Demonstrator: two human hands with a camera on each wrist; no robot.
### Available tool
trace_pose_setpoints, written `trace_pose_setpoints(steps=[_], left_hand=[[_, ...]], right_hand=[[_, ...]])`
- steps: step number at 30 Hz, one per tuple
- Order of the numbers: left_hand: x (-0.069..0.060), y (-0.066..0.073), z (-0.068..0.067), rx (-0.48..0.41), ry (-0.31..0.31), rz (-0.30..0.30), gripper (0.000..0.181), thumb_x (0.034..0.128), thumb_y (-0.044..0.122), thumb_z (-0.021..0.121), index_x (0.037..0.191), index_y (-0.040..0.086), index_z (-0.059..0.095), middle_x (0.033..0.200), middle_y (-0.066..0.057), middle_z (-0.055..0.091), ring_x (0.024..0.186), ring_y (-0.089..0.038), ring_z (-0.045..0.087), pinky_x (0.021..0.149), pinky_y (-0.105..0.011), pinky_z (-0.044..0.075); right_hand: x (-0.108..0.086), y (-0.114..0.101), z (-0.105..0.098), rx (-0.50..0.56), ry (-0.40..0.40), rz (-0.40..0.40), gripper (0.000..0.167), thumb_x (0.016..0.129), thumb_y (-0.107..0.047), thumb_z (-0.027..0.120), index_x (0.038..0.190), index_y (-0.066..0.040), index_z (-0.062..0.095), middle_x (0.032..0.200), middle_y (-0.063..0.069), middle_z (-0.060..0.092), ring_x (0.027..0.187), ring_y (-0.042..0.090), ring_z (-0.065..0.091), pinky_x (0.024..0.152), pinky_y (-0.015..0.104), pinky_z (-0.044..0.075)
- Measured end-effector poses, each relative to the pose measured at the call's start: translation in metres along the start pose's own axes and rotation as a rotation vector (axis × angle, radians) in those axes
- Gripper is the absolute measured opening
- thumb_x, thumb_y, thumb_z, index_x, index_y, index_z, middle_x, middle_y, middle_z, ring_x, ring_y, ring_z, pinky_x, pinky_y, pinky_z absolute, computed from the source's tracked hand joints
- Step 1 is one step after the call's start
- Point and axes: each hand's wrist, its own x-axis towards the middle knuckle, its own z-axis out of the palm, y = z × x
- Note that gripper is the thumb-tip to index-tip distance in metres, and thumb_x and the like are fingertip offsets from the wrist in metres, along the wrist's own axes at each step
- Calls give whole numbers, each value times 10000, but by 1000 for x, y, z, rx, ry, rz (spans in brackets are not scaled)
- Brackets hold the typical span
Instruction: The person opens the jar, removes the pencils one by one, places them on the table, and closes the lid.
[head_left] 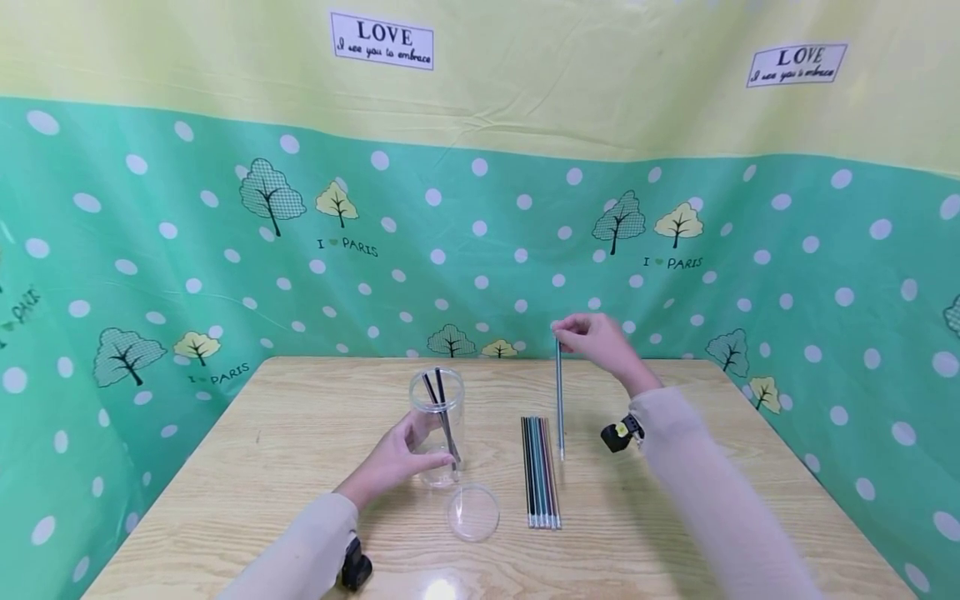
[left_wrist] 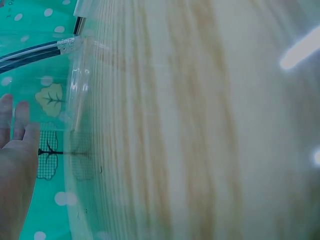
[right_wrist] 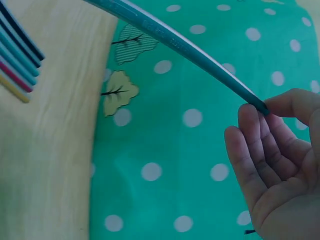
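Observation:
My left hand (head_left: 401, 454) holds a clear cylindrical jar (head_left: 460, 425), thumb on its near side. Two dark pencils (head_left: 441, 400) lean inside the open jar; their eraser ends (left_wrist: 65, 46) show in the left wrist view. To the right, my right hand (head_left: 597, 340) pinches a teal pencil (head_left: 559, 396) by its upper end between thumb and fingers. It hangs nearly upright, eraser end down, beside a row of pencils (head_left: 540, 471). In the right wrist view the held pencil (right_wrist: 185, 50) slants to the fingertips, the other fingers loosely bent.
A clear round lid (head_left: 474, 512) lies on the wooden table (head_left: 637, 517) in front of the jar, left of the pencil row. Black wrist cameras (head_left: 617, 435) sit on both wrists. A green and yellow patterned curtain (head_left: 480, 250) hangs behind the table.

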Motion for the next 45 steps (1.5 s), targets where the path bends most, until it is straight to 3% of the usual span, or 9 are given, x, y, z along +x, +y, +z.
trace_pose_setpoints(steps=[8,19,25,31,45], left_hand=[[-1,3,0,-6,-4,-2,873,799,229,866,1527,211,386,1504,-93,483,1441,-288,347,1199,-469,205],[-1,5,0,-7,-20,15,847,808,231,859,1517,214,397,1505,-98,480,1440,-284,352,1201,-451,212],[-1,3,-1,-9,-17,18,859,802,240,863,1521,222,393,1508,-105,475,1441,-295,348,1199,-469,204],[0,1,-1,-1,-15,25,870,793,261,868,1521,221,394,1490,-68,501,1433,-296,363,1197,-474,213],[-1,0,0,-7,10,-9,870,789,235,874,1519,241,401,1473,-21,520,1447,-304,333,1197,-483,206]], right_hand=[[0,44,20,57,-64,72,255,1000,-164,631,1132,45,698,922,141,699,923,367,673,820,410,605],[-6,83,42,89,-147,217,335,988,-193,631,1178,81,662,951,130,692,867,247,676,806,378,605],[-10,94,53,37,-188,262,297,966,-170,640,1123,76,695,905,84,710,816,212,685,804,388,603],[-14,100,60,29,-231,266,227,940,-104,633,1033,90,705,816,115,705,730,198,683,723,343,615],[-17,109,80,24,-208,322,194,913,-102,672,1014,56,723,824,108,702,700,187,672,658,301,610]])
